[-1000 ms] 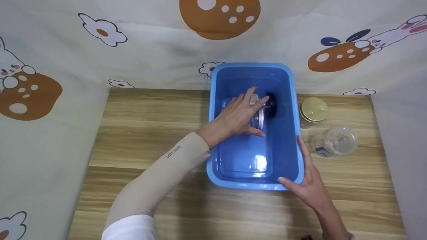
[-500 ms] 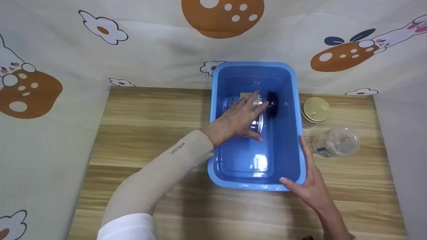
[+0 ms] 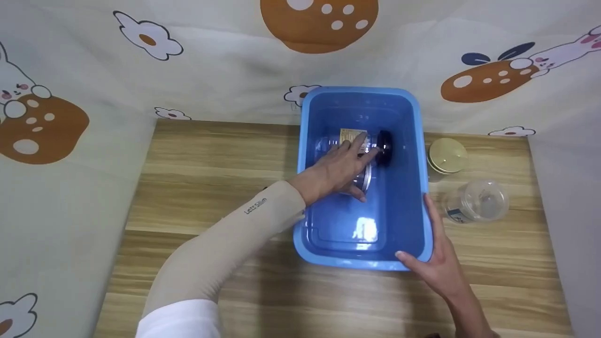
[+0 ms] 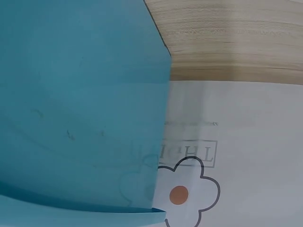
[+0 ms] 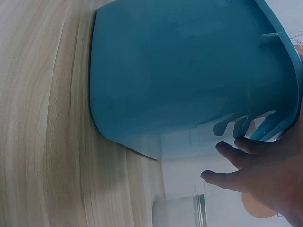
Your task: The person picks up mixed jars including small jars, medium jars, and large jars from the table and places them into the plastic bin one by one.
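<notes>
Left fingers [image 3: 357, 143] spread over jar [image 3: 364, 176], right fingers [image 3: 435, 216] pinching tub [image 3: 396, 211], wooden table [image 3: 225, 164], printed backdrop [image 3: 235, 70].

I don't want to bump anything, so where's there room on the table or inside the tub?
The table is bare left of the blue tub, between the sleeved arm and patterned cloth. The tub's near end is bare too. Crowded: its far half, with the left hand over containers, and its right side: gold-lidded jar, clear jar, right hand.

there are two hands [image 3: 342, 165] [image 3: 439, 266], one blue bin [image 3: 399, 211] and two jars [image 3: 448, 155] [image 3: 478, 202] outside it.
</notes>
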Motion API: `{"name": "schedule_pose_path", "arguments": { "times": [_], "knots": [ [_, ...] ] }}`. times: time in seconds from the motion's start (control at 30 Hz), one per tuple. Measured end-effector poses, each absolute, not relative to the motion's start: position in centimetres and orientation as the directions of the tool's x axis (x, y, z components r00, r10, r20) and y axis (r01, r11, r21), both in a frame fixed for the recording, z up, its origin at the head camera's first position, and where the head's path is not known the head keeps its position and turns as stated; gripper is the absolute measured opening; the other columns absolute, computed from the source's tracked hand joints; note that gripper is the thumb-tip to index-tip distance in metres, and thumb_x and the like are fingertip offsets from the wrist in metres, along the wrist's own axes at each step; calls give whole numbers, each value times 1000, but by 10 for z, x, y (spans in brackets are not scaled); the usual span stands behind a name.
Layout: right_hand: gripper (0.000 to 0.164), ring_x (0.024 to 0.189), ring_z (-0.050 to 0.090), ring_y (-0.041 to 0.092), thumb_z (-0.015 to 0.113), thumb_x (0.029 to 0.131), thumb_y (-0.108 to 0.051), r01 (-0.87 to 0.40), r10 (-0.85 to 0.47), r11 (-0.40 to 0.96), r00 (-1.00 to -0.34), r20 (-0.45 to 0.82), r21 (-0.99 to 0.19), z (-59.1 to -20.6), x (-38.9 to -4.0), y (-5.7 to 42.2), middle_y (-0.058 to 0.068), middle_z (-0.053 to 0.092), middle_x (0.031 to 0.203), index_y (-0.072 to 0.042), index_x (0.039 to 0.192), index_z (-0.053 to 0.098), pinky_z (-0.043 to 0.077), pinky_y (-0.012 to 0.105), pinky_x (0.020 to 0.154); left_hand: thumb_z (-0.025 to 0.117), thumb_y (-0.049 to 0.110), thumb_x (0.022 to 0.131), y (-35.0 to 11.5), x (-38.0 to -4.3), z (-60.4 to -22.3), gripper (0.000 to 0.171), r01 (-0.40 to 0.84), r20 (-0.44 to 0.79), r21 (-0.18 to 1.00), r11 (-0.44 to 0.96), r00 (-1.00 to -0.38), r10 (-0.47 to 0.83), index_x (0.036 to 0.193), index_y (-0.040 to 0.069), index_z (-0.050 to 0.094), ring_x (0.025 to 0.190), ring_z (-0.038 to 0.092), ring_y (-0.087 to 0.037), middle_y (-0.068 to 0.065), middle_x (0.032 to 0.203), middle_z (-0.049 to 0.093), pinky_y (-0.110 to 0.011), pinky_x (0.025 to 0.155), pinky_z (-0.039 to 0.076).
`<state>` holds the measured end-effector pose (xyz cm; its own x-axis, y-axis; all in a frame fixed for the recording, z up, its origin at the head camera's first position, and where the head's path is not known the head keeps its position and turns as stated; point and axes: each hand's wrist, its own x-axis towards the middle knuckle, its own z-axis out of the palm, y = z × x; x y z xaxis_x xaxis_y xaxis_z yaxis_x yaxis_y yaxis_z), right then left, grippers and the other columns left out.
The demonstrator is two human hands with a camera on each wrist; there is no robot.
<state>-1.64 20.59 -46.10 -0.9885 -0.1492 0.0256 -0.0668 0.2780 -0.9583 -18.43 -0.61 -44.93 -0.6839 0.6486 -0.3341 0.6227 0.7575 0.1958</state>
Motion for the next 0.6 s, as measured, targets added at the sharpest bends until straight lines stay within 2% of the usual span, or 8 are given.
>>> {"name": "schedule_pose_path", "arguments": {
  "times": [0.17, 0.4, 0.6],
  "knots": [
    [113, 126, 35, 24, 79, 63, 3, -33, -137, 307, -991, -10, -951, -459, -15, 205, 0, 20, 149, -29, 147, 9, 39, 28, 95, 54, 74, 55, -6, -184, -451, 117, 619, -335, 216, 755, -680, 653, 147, 26, 1, 133, 15, -39, -15, 150, -14, -48, 106, 19],
    [109, 126, 33, 28, 76, 64, 6, -75, -141, 334, -990, 29, -940, -443, -15, 198, 8, 22, 148, -20, 147, 10, 34, 22, 98, 54, 75, 56, -6, -185, -453, 116, 617, -321, 220, 755, -685, 654, 147, 24, 4, 133, 17, -39, -14, 151, -9, -49, 106, 22],
    [112, 125, 36, 23, 78, 64, 3, -53, -146, 318, -989, 6, -947, -465, -17, 208, 0, 22, 148, -28, 147, 10, 40, 28, 94, 57, 73, 56, -7, -186, -452, 115, 602, -334, 230, 764, -689, 643, 147, 27, 2, 134, 14, -39, -14, 150, -6, -48, 107, 19]
  ]
}}
